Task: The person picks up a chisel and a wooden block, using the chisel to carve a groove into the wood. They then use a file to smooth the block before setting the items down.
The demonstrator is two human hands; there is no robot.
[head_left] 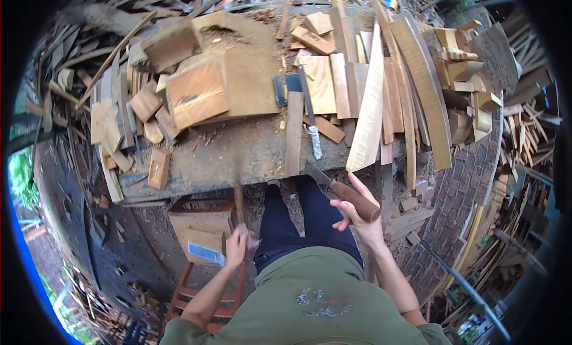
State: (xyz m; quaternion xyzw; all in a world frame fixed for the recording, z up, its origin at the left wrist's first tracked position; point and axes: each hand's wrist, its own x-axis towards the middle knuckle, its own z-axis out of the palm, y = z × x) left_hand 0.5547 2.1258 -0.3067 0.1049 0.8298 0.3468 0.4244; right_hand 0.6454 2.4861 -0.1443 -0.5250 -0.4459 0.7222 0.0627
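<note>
My left hand (236, 247) is closed around the lower end of a long, thin brown stick-like thing (239, 205), which points up toward the bench; motion blurs its far end. On the other side, my right hand (364, 223) holds a broad-bladed knife by its thick wooden handle (356, 201), with one finger stretched out along it. The dark blade (317, 174) points left toward the bench's front edge. Just beyond that hand, the tip of a long pale board (367, 107) overhangs the edge. A long tool with a white-wrapped handle (314, 141) lies on the bench.
Across the workbench (238, 145) lie many wood offcuts, a large block (196, 94) at left and curved boards (424, 89) at right. Below stands a wooden box (199, 226) on a red-brown chair (185, 291). Scrap wood (527, 130) is heaped at right beside brick paving (462, 172).
</note>
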